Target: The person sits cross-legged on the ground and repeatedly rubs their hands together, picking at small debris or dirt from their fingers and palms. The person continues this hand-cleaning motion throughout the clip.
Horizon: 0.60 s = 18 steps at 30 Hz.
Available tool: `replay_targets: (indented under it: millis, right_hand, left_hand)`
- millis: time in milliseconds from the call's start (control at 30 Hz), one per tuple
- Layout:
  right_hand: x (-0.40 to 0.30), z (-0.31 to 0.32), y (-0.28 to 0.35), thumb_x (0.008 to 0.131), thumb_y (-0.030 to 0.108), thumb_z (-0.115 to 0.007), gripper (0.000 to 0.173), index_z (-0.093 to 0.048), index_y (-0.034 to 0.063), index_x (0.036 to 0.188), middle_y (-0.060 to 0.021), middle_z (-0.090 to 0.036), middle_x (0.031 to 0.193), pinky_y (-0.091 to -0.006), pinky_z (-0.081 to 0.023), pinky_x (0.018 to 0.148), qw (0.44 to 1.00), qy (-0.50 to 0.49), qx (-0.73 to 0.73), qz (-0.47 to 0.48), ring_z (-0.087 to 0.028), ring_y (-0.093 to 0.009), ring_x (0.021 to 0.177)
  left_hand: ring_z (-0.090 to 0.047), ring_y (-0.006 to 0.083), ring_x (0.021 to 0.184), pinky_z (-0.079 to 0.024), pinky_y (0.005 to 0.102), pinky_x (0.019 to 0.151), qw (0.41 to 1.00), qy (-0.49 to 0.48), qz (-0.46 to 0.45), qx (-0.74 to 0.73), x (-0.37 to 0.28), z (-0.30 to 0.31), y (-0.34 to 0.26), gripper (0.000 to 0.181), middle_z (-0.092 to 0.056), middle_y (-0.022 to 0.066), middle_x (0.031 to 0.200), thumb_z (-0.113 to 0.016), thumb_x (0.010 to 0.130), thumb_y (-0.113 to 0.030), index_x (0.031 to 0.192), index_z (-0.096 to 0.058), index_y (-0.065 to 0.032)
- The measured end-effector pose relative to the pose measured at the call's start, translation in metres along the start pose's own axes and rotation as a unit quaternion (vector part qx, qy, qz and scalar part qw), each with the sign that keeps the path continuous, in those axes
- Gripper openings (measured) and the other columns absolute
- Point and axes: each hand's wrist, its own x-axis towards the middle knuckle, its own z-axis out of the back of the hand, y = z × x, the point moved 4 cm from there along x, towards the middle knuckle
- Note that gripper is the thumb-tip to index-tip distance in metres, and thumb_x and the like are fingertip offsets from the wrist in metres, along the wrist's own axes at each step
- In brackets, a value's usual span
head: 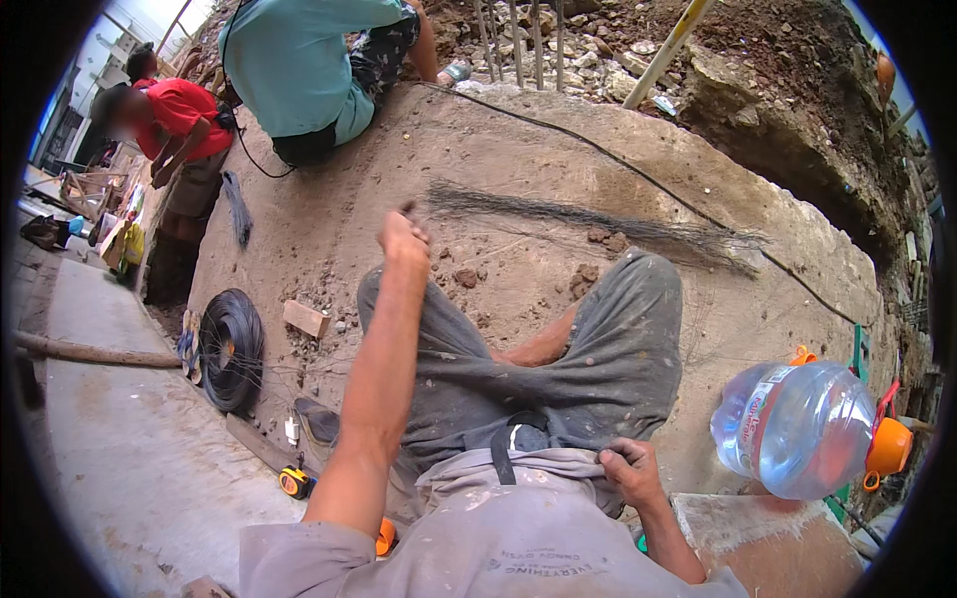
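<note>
My left hand (pixel 406 238) is held out above the concrete slab (pixel 351 194), beyond my knee, its fingers curled; whether it holds anything is unclear. To its right lies a long bundle of thin dark tie wire (pixel 591 217). My right hand (pixel 632 467) is at my waist, pinching the hem of my grey shirt (pixel 576 462) between thumb and fingers. A coil of black wire (pixel 232 351) and a piece of brick (pixel 306 318) are to the left of my crossed legs. A shorter wire bundle (pixel 238 209) lies farther off.
A large clear water bottle (pixel 796 430) with orange cups is at right. A tape measure (pixel 296 482) and a white plug (pixel 291 431) lie at lower left. A black cable (pixel 620 158) crosses the slab near its broken edge. One person (pixel 299 67) sits ahead; another in red (pixel 183 112) bends over.
</note>
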Motion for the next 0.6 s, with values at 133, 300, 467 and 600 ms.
replay_targets:
  millis: [133, 300, 467, 600]
  right_hand:
    - [0.001, 0.000, -0.012, 0.085, 0.020, -0.066, 0.024, -0.067, -0.0024, 0.079, 0.0027, -0.054, 0.063, -0.0212, -0.032, 0.047, 0.999, -0.006, 0.031, -0.019, -0.043, -0.003, 0.054]
    - [0.008, -0.021, -0.004, 0.086, 0.019, -0.067, 0.022, -0.066, -0.0027, 0.082, 0.0028, -0.055, 0.063, -0.0209, -0.031, 0.047, 0.997, -0.014, 0.045, -0.052, -0.042, -0.003, 0.054]
    - [0.012, -0.010, -0.011, 0.086, 0.020, -0.067, 0.022, -0.066, -0.0027, 0.084, 0.0037, -0.054, 0.063, -0.0208, -0.031, 0.047, 0.993, -0.022, 0.072, -0.091, -0.042, -0.003, 0.055]
    - [0.008, -0.003, -0.019, 0.085, 0.021, -0.068, 0.023, -0.067, -0.0024, 0.082, 0.0041, -0.053, 0.062, -0.0213, -0.031, 0.048, 0.994, -0.038, 0.036, -0.095, -0.041, -0.003, 0.055]
  left_hand:
    - [-0.058, 0.0300, 0.061, -0.045, 0.0426, 0.051, 0.895, -0.362, -0.258, 0.046, 0.021, 0.032, -0.076, 0.035, -0.058, 0.0137, 0.068, -0.043, 0.097, -0.031, 0.092, -0.056, 0.0007]
    - [-0.063, 0.0459, 0.087, -0.049, 0.0521, 0.076, 0.752, -0.403, -0.479, 0.208, -0.028, 0.029, -0.088, 0.041, -0.064, 0.0299, 0.093, -0.045, 0.096, -0.029, 0.099, -0.058, 0.0103]
    - [-0.063, 0.0443, 0.093, -0.051, 0.0494, 0.081, 0.854, -0.408, -0.259, 0.194, 0.048, 0.084, -0.089, 0.033, -0.063, 0.0314, 0.098, -0.046, 0.089, -0.017, 0.100, -0.061, 0.0109]
    - [-0.064, 0.0427, 0.089, -0.051, 0.0500, 0.079, 0.795, -0.441, -0.280, 0.307, 0.073, 0.114, -0.111, 0.030, -0.065, 0.0260, 0.100, -0.044, 0.082, -0.010, 0.098, -0.063, 0.0058]
